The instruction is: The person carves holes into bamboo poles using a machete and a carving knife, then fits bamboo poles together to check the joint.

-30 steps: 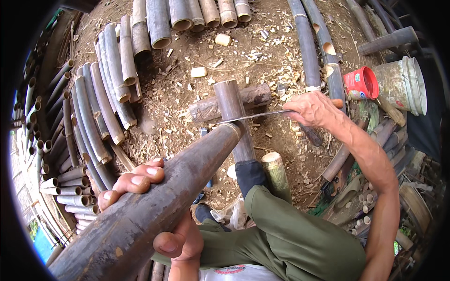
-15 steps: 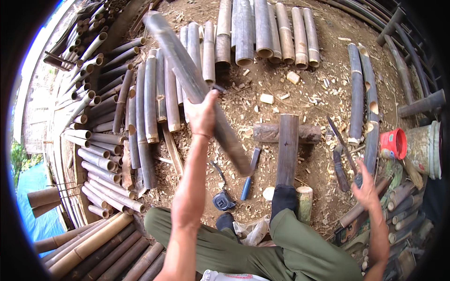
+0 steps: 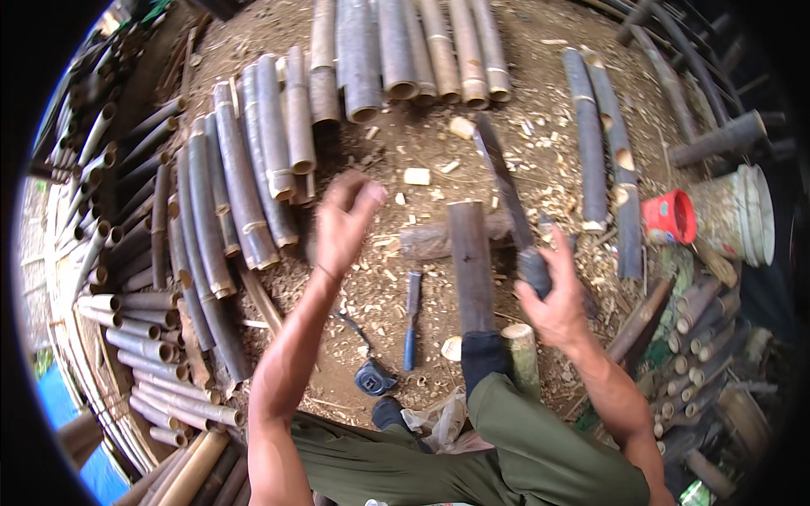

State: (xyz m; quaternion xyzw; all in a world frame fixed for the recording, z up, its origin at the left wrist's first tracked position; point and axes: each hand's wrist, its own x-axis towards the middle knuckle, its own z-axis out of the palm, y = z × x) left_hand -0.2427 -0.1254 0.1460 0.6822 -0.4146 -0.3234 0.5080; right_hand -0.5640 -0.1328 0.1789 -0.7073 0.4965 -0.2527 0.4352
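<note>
My right hand [image 3: 557, 295] is closed around the dark handle of a machete [image 3: 504, 181], whose long blade points up and away from me. My left hand [image 3: 342, 228] is raised over the ground, slightly blurred, with its fingers apart and nothing in it. Nearest to it is a row of cut bamboo poles [image 3: 240, 177] on the left. Between my hands a short dark bamboo piece [image 3: 470, 261] leans across a thick log [image 3: 428, 240], its near end against my dark-covered foot.
A blue-handled chisel [image 3: 410, 346] and a tape measure [image 3: 374, 378] lie on the chip-strewn dirt. More bamboo poles [image 3: 396, 51] line the far side. At right stand a red bucket [image 3: 666, 217] and a whitish bucket [image 3: 732, 215]. Cut bamboo is stacked at both sides.
The bamboo pole has left my left hand, and that hand now sits open. My right hand has moved left, closed on the machete and lifted it. The view has shifted right.
</note>
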